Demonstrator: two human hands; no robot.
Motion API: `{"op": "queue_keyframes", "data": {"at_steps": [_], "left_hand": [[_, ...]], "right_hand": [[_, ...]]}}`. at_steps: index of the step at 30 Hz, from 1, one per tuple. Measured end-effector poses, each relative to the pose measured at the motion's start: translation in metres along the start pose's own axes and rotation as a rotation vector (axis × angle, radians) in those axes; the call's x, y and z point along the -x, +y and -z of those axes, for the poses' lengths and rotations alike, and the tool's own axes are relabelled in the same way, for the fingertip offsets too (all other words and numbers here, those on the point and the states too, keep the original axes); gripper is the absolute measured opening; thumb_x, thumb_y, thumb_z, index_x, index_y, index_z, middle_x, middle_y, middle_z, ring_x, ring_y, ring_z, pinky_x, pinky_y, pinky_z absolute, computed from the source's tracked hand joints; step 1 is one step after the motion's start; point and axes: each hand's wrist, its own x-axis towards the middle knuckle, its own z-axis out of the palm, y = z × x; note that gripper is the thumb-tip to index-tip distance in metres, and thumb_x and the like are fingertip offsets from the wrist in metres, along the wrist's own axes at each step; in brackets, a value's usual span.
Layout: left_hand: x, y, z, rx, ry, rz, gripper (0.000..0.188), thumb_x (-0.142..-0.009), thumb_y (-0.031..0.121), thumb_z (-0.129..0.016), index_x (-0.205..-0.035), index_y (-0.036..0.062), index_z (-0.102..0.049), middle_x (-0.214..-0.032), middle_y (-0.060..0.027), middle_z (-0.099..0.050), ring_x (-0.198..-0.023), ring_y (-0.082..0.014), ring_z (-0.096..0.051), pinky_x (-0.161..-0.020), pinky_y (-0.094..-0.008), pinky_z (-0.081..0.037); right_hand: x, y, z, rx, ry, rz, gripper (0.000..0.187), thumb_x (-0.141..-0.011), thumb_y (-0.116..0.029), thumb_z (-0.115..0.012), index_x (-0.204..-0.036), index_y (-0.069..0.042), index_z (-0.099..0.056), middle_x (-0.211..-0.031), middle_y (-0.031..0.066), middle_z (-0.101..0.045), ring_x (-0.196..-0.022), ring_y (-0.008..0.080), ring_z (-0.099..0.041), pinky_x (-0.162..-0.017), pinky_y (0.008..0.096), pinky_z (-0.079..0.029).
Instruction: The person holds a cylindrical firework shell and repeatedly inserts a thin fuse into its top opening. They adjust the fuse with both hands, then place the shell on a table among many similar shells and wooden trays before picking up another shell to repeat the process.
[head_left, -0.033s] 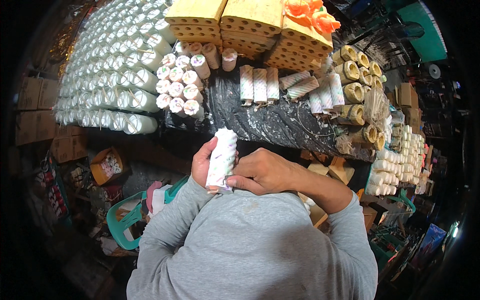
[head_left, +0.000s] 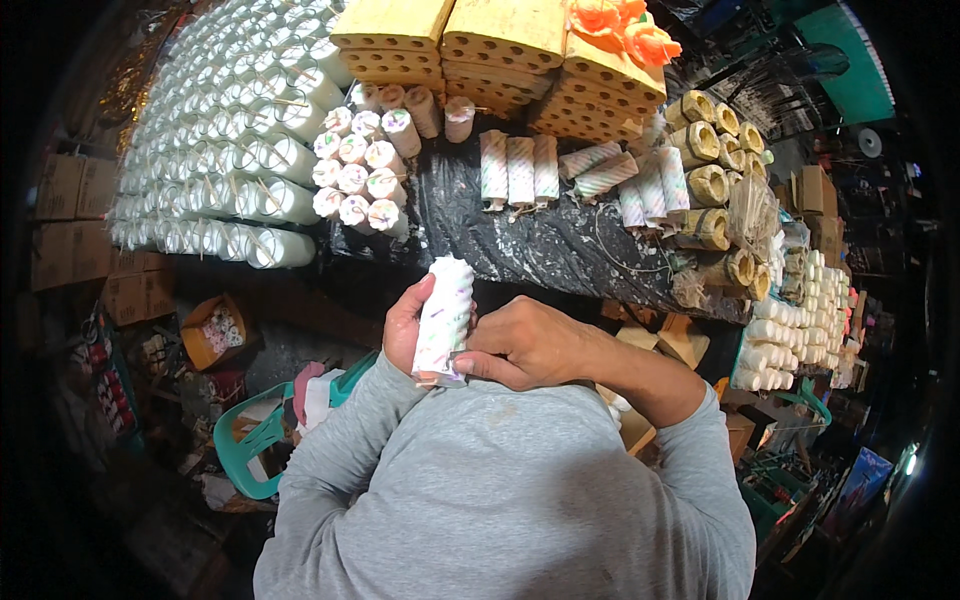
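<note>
The white cylinder [head_left: 445,318] is held near the centre of the frame, just above the grey shirt [head_left: 520,470], with its top leaned slightly to the right. Its side is ridged and flecked with purple and green. It is gripped along its left side by the left hand [head_left: 404,325], which is closed around it, the thumb laid against the upper left edge; the fingers behind are hidden. The lower right end is touched by the thumb of the right hand [head_left: 525,340], whose fingers are curled in; whether anything else is held in them cannot be told.

Across the upper middle, a crumpled black sheet [head_left: 450,215] is spread, specked with white. On it, left of centre, stubby rolls [head_left: 352,180] are bunched, their speckled ends shown. To their right, striped tubes [head_left: 520,172] are set in groups, two of them laid aslant. At the top edge, yellow blocks [head_left: 500,35] pierced with holes are stacked and topped by orange flowers [head_left: 655,45]. The upper left is filled by rows of pale jars [head_left: 285,160]. At upper right, tan pipes [head_left: 696,146] are piled. A green chair [head_left: 240,455] is seen at lower left.
</note>
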Motion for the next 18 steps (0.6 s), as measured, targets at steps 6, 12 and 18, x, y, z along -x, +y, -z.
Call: {"op": "queue_keyframes", "data": {"at_steps": [6, 12, 18], "left_hand": [[-0.007, 0.003, -0.004, 0.003, 0.124, -0.128, 0.053, -0.107, 0.052, -0.06, -0.119, 0.0004, -0.07, -0.094, -0.0159, -0.075, -0.081, -0.03, -0.074, -0.077, -0.0429, -0.063], [-0.011, 0.008, -0.001, 0.0, 0.125, -0.193, 0.053, -0.107, 0.053, -0.06, -0.118, 0.0015, -0.069, -0.092, -0.014, -0.074, -0.081, -0.03, -0.072, -0.077, -0.0441, -0.063], [-0.01, 0.018, -0.013, -0.063, 0.043, -0.193, 0.063, -0.111, 0.055, -0.055, -0.135, -0.0027, -0.063, -0.114, -0.0173, -0.073, -0.094, -0.0293, -0.071, -0.091, -0.0451, -0.062]], "right_hand": [[-0.006, 0.005, -0.005, 0.0, 0.149, 0.035, 0.031, -0.104, -0.028, -0.075, -0.085, -0.003, -0.074, -0.067, 0.0122, -0.062, -0.059, 0.0322, -0.063, -0.057, 0.0436, -0.051], [-0.006, 0.008, -0.013, 0.213, 0.282, 0.064, 0.034, -0.095, -0.035, -0.086, -0.086, -0.005, -0.075, -0.07, 0.0102, -0.062, -0.06, 0.0291, -0.063, -0.055, 0.0418, -0.05], [0.002, 0.006, -0.003, 0.179, 0.256, 0.1, 0.036, -0.099, -0.036, -0.08, -0.083, -0.004, -0.073, -0.076, 0.0111, -0.066, -0.07, 0.0309, -0.069, -0.063, 0.0433, -0.055]]}}
